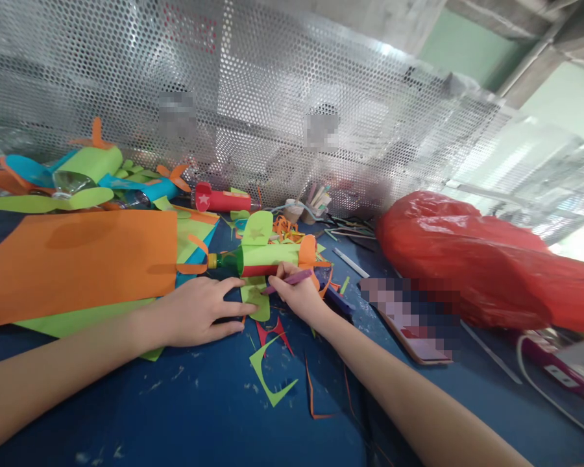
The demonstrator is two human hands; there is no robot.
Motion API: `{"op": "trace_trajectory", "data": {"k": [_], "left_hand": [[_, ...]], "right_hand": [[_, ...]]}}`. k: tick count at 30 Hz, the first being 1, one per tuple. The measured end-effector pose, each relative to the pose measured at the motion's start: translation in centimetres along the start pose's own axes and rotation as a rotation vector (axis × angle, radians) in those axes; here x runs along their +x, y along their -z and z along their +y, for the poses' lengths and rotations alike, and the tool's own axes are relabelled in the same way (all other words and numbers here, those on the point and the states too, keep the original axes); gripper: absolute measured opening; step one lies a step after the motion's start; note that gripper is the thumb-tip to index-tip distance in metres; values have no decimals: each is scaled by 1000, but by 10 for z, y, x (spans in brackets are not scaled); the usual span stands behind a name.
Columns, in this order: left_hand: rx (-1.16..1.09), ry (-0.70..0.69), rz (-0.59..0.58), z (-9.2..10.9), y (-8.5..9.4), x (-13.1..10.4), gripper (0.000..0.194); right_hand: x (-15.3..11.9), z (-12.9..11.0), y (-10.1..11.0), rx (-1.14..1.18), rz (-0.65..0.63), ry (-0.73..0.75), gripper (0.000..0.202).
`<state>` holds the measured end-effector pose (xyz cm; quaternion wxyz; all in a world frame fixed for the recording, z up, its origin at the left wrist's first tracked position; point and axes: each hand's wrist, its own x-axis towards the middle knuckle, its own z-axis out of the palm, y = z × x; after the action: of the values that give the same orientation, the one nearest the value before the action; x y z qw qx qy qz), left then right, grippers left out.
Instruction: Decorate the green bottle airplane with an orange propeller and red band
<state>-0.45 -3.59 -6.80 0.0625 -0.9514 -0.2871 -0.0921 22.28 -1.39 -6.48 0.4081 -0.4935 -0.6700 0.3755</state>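
A model plane made from a green bottle wrapped in lime and red paper lies on its side on the blue table. It has an orange propeller at the cap, lime wings and an orange tail. My right hand grips a purple pen, its tip close to the star on the near lime wing. With fingers spread, my left hand lies flat beside the bottle's neck, its fingertips at that wing's left edge. Part of the wing is hidden by my hands.
Orange paper sheets lie at left, with finished bottle planes behind. Paper scraps litter the front. To the right are a phone, a large red plastic bag and a power strip. A perforated metal panel stands behind.
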Motion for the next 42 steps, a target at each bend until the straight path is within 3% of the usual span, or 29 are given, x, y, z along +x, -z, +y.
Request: {"op": "trace_trajectory", "data": {"k": [32, 42], "left_hand": [[11, -8, 9, -1, 0, -1, 41], [6, -4, 41, -1, -2, -2, 40]], "right_hand": [[-1, -2, 0, -25, 22, 12, 22], [-2, -3, 1, -17, -27, 29, 24]]}}
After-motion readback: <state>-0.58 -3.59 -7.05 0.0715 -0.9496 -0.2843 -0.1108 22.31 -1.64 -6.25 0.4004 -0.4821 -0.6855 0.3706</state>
